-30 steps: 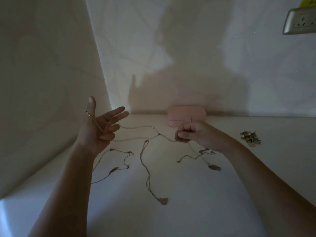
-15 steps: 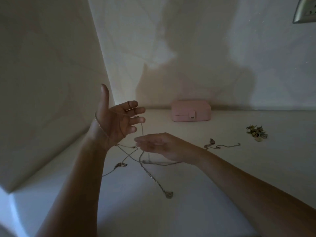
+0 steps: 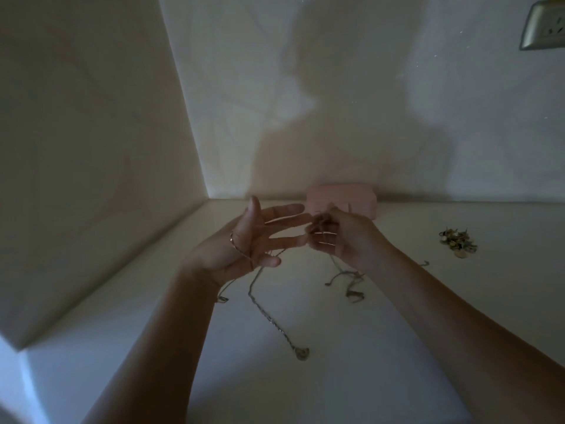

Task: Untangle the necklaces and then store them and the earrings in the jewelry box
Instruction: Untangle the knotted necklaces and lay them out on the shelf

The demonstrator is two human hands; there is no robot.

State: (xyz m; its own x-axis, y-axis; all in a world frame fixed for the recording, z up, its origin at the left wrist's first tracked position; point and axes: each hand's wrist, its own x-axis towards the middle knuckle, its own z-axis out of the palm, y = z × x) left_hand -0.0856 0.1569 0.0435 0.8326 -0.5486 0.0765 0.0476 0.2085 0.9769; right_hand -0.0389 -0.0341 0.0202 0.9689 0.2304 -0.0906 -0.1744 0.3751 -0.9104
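The right hand [image 3: 342, 237], open half a second ago, now pinches a strand of the necklaces [image 3: 266, 316] just in front of the jewelry box [image 3: 360, 198]. The left hand [image 3: 244, 243] stays spread, a strand draped over it. Untangling continues. The earrings [image 3: 458, 243] lie right of the box, unstored.

Necklaces [image 3: 263, 313] are hung between left hand [image 3: 244, 246] and right hand [image 3: 345, 237] over the counter [image 3: 367, 347], jewelry box [image 3: 351, 195] behind, earrings [image 3: 457, 243] right.

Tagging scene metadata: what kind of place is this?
Probably a home, at a counter in a room corner: a pale countertop meets two plain walls, with a wall socket upper right and a pink jewelry box at the back.
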